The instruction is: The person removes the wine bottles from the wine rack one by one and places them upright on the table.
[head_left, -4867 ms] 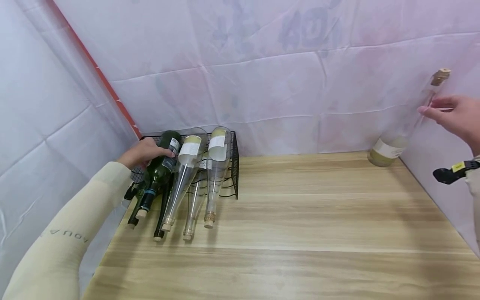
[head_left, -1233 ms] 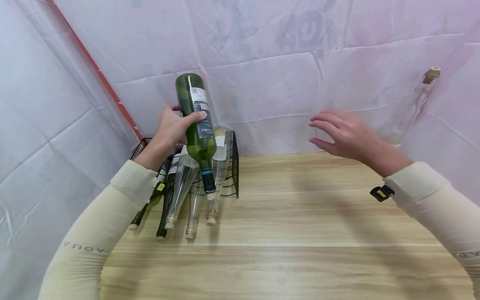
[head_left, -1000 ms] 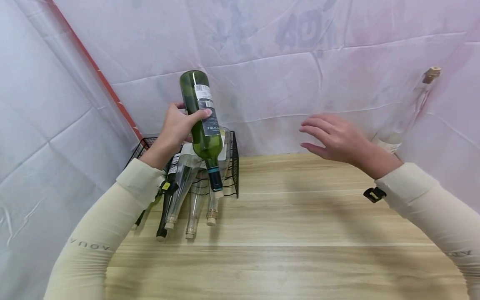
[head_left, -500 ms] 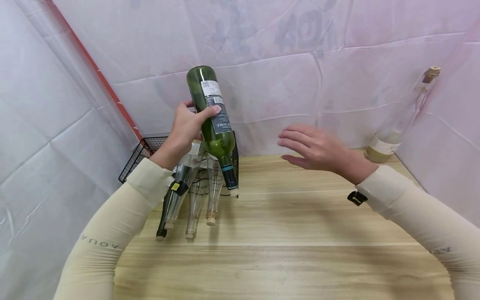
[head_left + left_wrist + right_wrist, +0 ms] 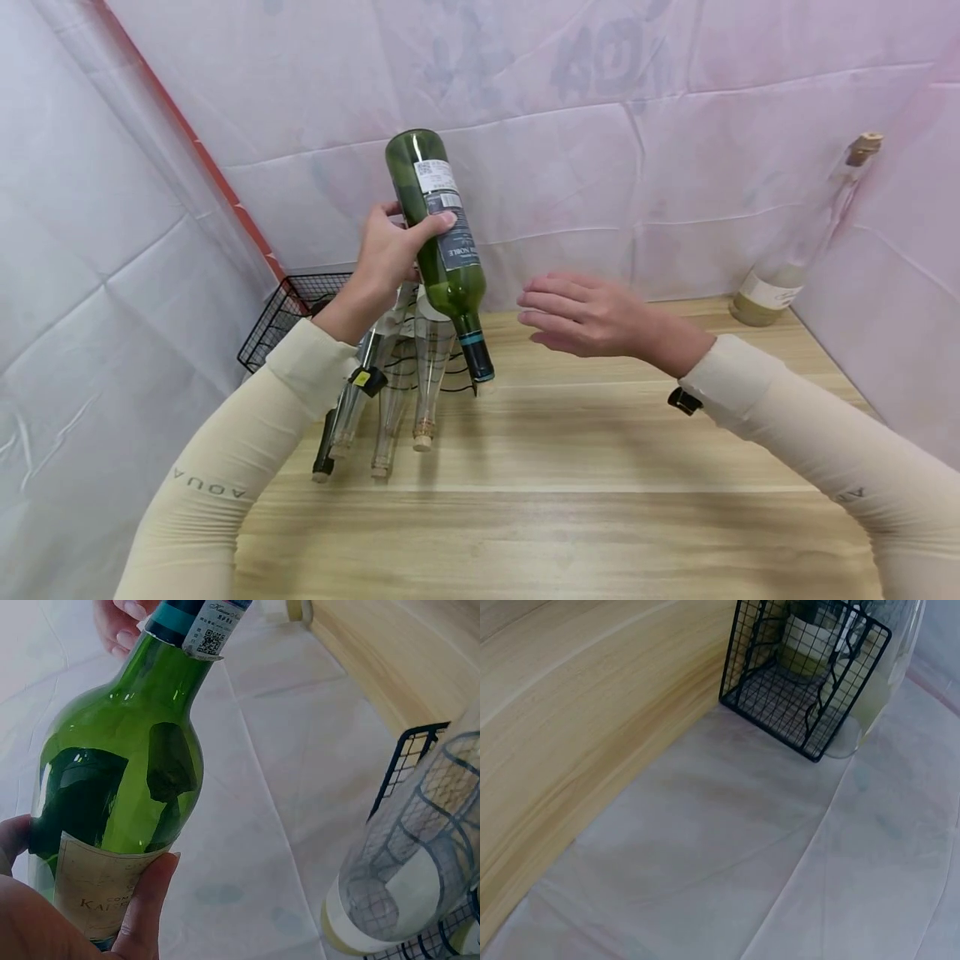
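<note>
My left hand (image 5: 393, 250) grips a green wine bottle (image 5: 459, 287) round its body, thumb across the dark label. The bottle is tilted neck-down, its corked mouth pointing low and right, in front of the rack. In the left wrist view the fingers (image 5: 146, 900) wrap the bottle's pale label. My right hand (image 5: 581, 315), fingers nearly straight and together, hovers to the right of the bottle's neck with nothing in it. Behind the left arm, a black wire rack (image 5: 258, 329) bears clear corked bottles (image 5: 431, 375) and a dark bottle (image 5: 325, 446), necks toward me.
A clear corked bottle (image 5: 772, 283) stands upright at the back right corner of the wooden table (image 5: 600, 517). White cloth walls (image 5: 555, 167) rise behind and at both sides. In the right wrist view the rack's mesh end (image 5: 802, 682) shows beside the table edge.
The right hand released the clear bottle at the back right and came left toward the green bottle. My left hand lifted the green bottle off the rack and carried it right.
</note>
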{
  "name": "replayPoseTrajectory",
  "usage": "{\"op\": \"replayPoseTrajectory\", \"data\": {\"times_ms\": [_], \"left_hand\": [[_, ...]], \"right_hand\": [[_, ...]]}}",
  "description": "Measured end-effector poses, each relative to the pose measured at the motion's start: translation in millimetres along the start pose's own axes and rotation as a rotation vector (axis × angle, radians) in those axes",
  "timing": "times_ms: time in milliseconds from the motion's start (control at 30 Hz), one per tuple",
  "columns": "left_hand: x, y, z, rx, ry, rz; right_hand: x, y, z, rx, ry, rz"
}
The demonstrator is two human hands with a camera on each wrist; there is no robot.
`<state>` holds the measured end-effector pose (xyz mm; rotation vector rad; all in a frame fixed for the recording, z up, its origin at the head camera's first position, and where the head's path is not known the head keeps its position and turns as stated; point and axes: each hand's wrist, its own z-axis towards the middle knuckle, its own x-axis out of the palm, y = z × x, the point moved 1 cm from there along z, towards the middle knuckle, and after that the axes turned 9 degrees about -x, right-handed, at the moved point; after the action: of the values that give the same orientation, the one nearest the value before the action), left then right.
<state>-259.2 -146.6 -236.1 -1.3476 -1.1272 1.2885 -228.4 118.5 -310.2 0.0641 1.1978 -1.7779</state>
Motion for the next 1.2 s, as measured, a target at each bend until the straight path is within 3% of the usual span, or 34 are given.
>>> {"op": "replayPoseTrajectory", "data": {"times_ms": [333,667,967,1200], "left_hand": [[12.4,0.1,-3.2,0.028,0.034,-0.005],[20.7,1.3,-3.1,0.043,0.042,-0.007],[29.0,4.7,-6.7,0.041,0.057,-0.012],[32.5,8.4,-6.2,0.033,0.067,-0.024]], "right_hand": [[7,10,8,-0.143,0.133,0.015],[16,17,23,-0.287,0.108,-0.029],[19,23,30,-0.381,0.150,-0.073],[17,25,32,-0.395,0.170,-0.075]]}}
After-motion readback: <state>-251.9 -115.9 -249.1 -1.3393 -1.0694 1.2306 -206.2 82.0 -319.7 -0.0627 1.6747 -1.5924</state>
